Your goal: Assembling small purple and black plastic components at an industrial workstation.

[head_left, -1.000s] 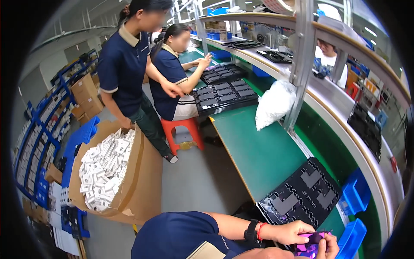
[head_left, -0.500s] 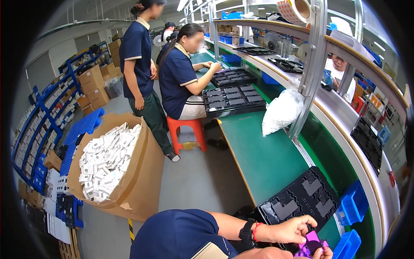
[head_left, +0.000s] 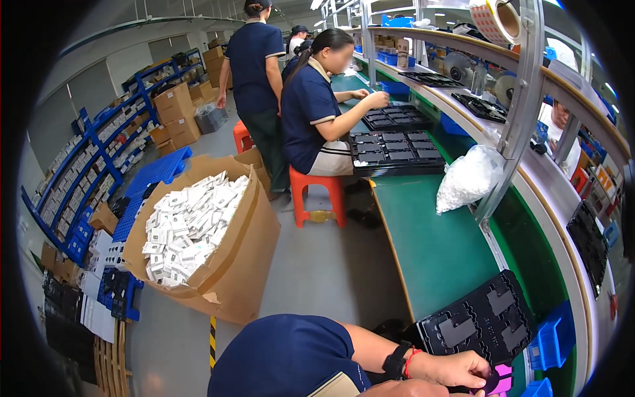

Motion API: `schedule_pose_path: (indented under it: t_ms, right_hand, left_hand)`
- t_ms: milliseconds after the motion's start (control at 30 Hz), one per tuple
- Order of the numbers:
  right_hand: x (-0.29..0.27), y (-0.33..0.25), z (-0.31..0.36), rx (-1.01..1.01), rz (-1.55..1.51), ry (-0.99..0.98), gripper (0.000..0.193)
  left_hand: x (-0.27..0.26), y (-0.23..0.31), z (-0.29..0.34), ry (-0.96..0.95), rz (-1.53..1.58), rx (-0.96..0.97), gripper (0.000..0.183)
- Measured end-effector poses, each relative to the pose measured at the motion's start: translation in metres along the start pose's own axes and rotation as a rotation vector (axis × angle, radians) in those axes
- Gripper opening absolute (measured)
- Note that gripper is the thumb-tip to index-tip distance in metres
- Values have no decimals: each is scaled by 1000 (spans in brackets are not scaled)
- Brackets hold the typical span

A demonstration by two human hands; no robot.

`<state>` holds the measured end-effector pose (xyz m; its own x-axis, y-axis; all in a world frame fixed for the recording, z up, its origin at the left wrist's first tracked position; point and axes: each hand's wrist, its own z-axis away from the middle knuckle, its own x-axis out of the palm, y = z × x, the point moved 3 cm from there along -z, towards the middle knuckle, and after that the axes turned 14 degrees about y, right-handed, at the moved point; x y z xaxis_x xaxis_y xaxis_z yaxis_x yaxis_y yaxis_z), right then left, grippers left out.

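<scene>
My left hand (head_left: 461, 370), with a black watch and a red cord at its wrist, is at the lower right. Its thumb and fingers are pinched on a small flat piece, bright pink (head_left: 505, 378) with a dark part against the fingertips. The exact kind of this piece does not show. Only a sliver of skin near the lower edge could belong to my right hand; its fingers are hidden. Just beyond my left hand lies a black moulded tray (head_left: 477, 325) with grey pieces in its recesses, tilted on the green bench (head_left: 436, 245).
Blue bins (head_left: 553, 336) stand right of the tray. A clear bag of white bits (head_left: 471, 177) leans by the metal post. Farther along, a seated co-worker (head_left: 316, 112) works at stacked black trays (head_left: 397, 153). A large carton (head_left: 248, 245) of white packets stands left.
The view has shifted, so the scene sits farther right. My left hand has closed in on the pink piece, and my right hand has mostly dropped from view. The standing person has turned away.
</scene>
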<state>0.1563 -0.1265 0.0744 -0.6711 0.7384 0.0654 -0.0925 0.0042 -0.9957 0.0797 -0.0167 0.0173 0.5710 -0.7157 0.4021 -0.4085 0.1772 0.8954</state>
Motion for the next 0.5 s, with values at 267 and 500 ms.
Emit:
schedule_pose_path:
  t_ms: [267,500]
  right_hand:
    - [-26,1,-29,-404,198,151,21]
    - [-16,9,-32,-342,82,-49,18]
  left_hand:
    - [-2,1,8,133,3,-195,11]
    - [11,20,22,-5,68,-472,32]
